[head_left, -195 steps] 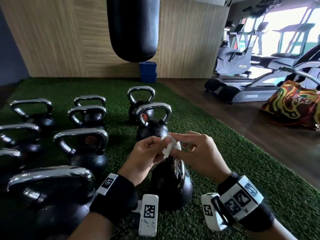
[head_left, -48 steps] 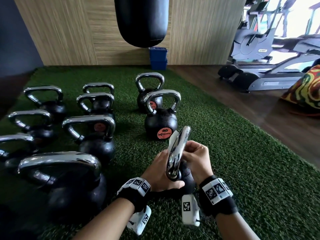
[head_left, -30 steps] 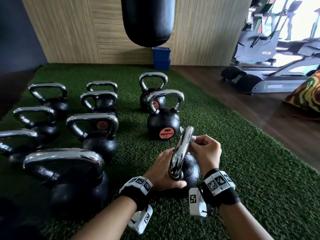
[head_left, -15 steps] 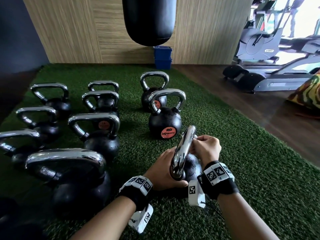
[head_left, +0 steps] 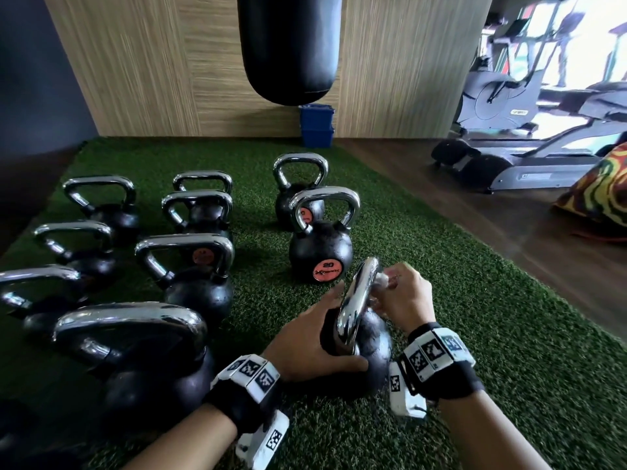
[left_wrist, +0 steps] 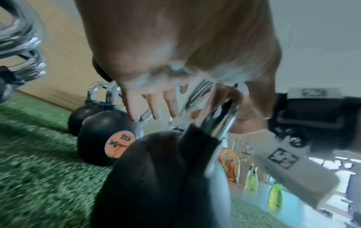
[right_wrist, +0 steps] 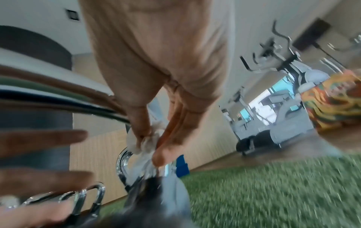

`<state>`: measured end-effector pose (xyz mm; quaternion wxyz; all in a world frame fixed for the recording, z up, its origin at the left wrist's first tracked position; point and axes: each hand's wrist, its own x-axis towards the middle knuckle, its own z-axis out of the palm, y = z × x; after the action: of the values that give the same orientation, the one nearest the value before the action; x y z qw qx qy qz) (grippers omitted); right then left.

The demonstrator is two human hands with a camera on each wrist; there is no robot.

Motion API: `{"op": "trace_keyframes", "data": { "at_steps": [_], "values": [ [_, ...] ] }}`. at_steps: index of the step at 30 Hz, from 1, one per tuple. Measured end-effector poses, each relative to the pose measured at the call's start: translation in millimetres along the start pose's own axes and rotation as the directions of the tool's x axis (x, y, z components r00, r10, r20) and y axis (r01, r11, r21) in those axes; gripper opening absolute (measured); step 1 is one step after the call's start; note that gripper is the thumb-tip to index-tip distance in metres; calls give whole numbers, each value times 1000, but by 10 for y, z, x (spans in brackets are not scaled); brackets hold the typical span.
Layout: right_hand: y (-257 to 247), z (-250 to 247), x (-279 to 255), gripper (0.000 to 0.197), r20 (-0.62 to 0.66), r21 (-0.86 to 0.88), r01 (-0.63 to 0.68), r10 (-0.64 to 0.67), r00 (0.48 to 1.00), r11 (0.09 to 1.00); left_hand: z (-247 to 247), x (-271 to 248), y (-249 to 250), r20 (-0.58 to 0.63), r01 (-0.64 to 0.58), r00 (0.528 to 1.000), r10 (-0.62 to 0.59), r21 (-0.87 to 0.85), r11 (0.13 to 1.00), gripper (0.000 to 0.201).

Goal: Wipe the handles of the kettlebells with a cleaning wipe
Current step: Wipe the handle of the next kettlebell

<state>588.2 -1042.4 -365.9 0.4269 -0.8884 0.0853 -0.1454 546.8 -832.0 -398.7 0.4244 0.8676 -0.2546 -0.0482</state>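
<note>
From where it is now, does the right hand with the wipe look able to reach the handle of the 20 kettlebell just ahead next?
Probably yes: the right hand holds the white wipe just behind the black 20 kettlebell, whose chrome handle stands upright with nothing covering it.

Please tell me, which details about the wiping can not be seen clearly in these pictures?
- Cleaning wipe: in the head view, mostly hidden by the right hand.
- Handle of the nearest kettlebell: its right side is hidden in the head view, blurred in the right wrist view.
- Left hand: its grip is blurred in the left wrist view.
</note>
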Motion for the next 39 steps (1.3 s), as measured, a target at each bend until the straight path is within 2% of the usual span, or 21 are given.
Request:
{"op": "trace_keyframes", "data": {
  "at_steps": [3,5,8,10,11,13,15,17,23,27,30,34,35,37,39],
  "values": [
    [-89,-189,101,63,145,-62,219,-209,967,974,17,13,244,-197,-1,980,14,64,998,104],
    [-175,-252,163,71,253,-176,322,-273,928,930,50,77,341,-237,16,971,-12,15,1000,81],
    [-286,-265,223,55,341,-310,438,-332,880,844,72,111,399,-191,111,975,-115,-32,993,57],
    [-308,-285,239,46,350,-319,473,-362,864,822,40,123,416,-61,171,984,-168,42,984,34],
    [-309,-299,249,43,359,-325,481,-364,859,814,10,137,418,16,196,980,-198,77,977,29],
    [-298,-322,267,41,370,-341,476,-349,861,811,-61,164,424,91,235,965,-246,117,965,33],
    [-283,-330,282,42,355,-357,459,-337,872,813,-132,162,441,40,243,965,-260,240,940,46],
    [-265,-336,273,43,339,-353,452,-338,878,820,-191,153,459,-15,220,973,-228,334,916,48],
    [-174,-494,131,29,321,-348,417,-311,895,840,-422,240,508,43,157,979,-197,451,878,57],
    [-94,-660,-51,21,286,-369,384,-290,913,846,-566,290,503,19,158,981,-191,482,862,67],
    [-88,-715,-202,25,256,-350,383,-306,917,855,-589,233,480,-33,149,988,-151,460,875,62],
    [-212,-769,-219,17,310,-421,365,-246,918,830,-546,139,462,-73,126,992,-104,459,879,59],
    [-247,-803,-201,14,346,-432,370,-228,910,823,-579,134,468,-45,123,992,-115,462,878,61],
    [-318,-916,-127,6,445,-454,390,-176,878,801,-731,177,471,85,118,980,-177,469,875,67],
    [-397,-1045,-7,15,511,-434,424,-170,842,795,-919,307,459,226,155,936,-270,425,892,70]
  ]
}}
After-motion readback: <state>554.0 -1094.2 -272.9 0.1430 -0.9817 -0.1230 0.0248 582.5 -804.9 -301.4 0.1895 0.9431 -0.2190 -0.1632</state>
